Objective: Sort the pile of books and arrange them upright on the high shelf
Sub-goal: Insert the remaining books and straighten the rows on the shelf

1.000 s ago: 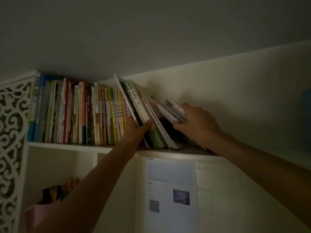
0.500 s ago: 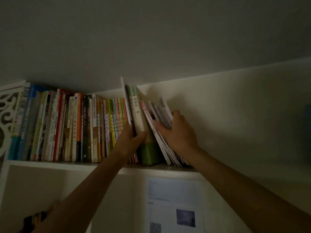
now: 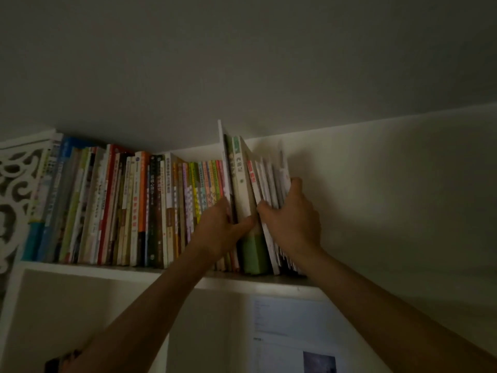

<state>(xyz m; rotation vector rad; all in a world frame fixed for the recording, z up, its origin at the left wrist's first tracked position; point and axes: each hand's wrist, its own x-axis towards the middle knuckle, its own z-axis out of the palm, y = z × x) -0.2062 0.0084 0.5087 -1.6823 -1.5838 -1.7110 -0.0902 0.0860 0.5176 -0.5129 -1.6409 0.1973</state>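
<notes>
Books (image 3: 252,195) at right end of shelf (image 3: 113,271) row, leaning. Left hand (image 3: 223,230) braces spines, fingers loosely curled, gripping nothing. Right hand (image 3: 291,219) spread flat against thin end books, pushing. Best: press leftward evenly, keep bases from sliding out.

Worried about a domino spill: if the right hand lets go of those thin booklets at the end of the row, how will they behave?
The thin booklets look floppy and lean left, so they would probably sag or fan out. Nothing stands to their right, so they may slide down along the shelf. The right hand seems to be what props them.
</notes>
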